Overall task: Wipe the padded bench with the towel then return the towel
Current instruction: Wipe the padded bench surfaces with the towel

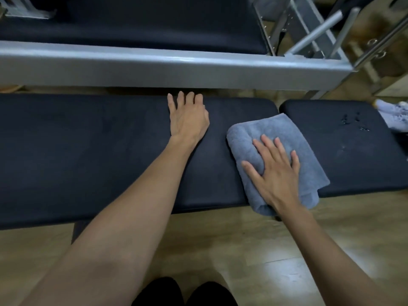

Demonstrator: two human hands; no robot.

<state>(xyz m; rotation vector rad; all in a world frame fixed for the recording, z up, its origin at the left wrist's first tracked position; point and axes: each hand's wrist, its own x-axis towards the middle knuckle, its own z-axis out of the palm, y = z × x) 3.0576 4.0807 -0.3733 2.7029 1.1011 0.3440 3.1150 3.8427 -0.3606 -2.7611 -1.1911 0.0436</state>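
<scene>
A long black padded bench runs across the view, with a second black pad to its right, split by a narrow gap. A folded grey towel lies over the gap, its near edge hanging off the front. My right hand presses flat on the towel, fingers spread, thumb against a fold. My left hand rests flat on the bench's far edge, left of the towel, holding nothing. Small water drops glisten on the right pad.
A grey metal frame rail crosses just behind the bench, with another dark pad and metal bars beyond. A pale cloth lies at the far right. Wood floor lies below; my dark shoes stand near the bottom edge.
</scene>
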